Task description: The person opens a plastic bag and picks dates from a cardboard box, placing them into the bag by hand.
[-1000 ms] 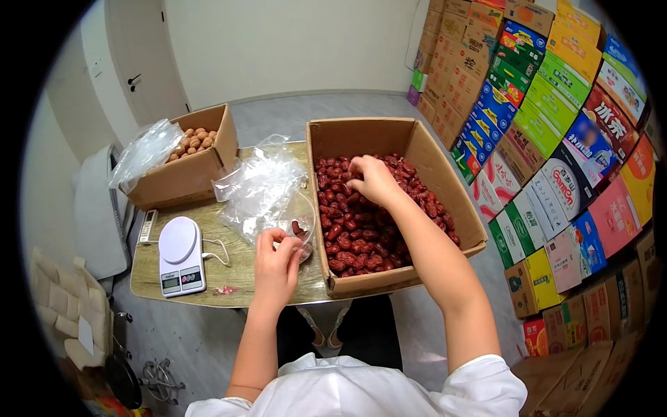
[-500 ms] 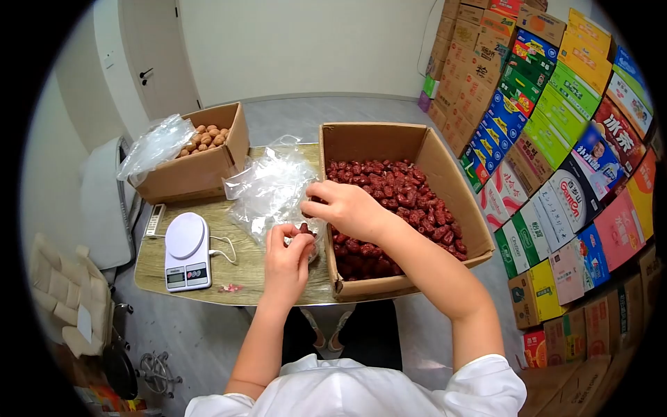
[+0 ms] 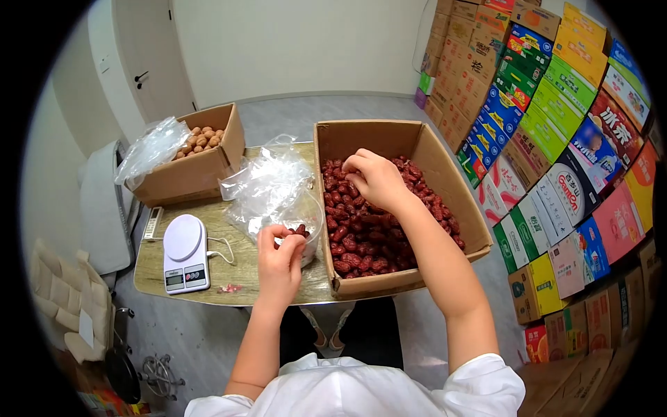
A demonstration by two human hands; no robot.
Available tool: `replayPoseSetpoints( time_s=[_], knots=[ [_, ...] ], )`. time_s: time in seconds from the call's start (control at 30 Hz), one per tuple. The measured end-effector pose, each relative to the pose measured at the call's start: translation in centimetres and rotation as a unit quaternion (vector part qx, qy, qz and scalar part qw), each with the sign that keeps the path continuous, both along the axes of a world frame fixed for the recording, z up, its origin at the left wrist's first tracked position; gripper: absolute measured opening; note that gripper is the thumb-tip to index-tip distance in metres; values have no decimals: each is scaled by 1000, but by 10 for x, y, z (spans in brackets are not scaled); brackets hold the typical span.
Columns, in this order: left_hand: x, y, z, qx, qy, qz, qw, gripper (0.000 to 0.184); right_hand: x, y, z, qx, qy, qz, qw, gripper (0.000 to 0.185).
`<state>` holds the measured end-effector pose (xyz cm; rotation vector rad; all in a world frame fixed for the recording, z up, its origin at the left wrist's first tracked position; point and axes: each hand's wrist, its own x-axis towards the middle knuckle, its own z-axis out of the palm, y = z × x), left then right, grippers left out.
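Dark red dried dates (image 3: 361,247) fill a large open cardboard box (image 3: 434,142). Over this heap is my right hand (image 3: 379,182), its fingers loosely bent, thumb and fingertips apart, with no date visible in it. To the left of the box, my left hand (image 3: 280,258) is closed on the edge of a clear plastic bag (image 3: 314,217). A few dates (image 3: 299,231) show right beside its fingertips, seemingly inside the bag's mouth. The lower part of the bag is partly hidden behind my left hand.
A white digital kitchen scale (image 3: 186,254) with a cable lies on the wooden table (image 3: 151,267). Behind it, a smaller cardboard box (image 3: 187,177) holds walnuts (image 3: 201,139) and more clear plastic bags (image 3: 154,149). Stacked cartons (image 3: 542,146) line the right side; an office chair (image 3: 66,292) stands left.
My right hand has moved from beside the plastic bag to the right, over the dates in the box. My left hand has shifted only slightly and keeps its grip.
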<state>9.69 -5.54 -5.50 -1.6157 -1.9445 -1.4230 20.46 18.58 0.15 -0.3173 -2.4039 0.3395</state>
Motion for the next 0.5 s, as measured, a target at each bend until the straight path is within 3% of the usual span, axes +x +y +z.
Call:
replayPoseSetpoints(
  time_s=[0.13,0.23,0.5],
  knots=[
    [0,1,-3,12,-4,3,1000,17,6,12,-4,-48,-108,-57,991,11],
    [0,0,-5,12,-20,6,1000,17,7,10,-1,-85,-316,-62,943,17],
    [0,-2,0,4,4,7,1000,15,4,11,-17,-67,-463,-31,883,37]
  ],
)
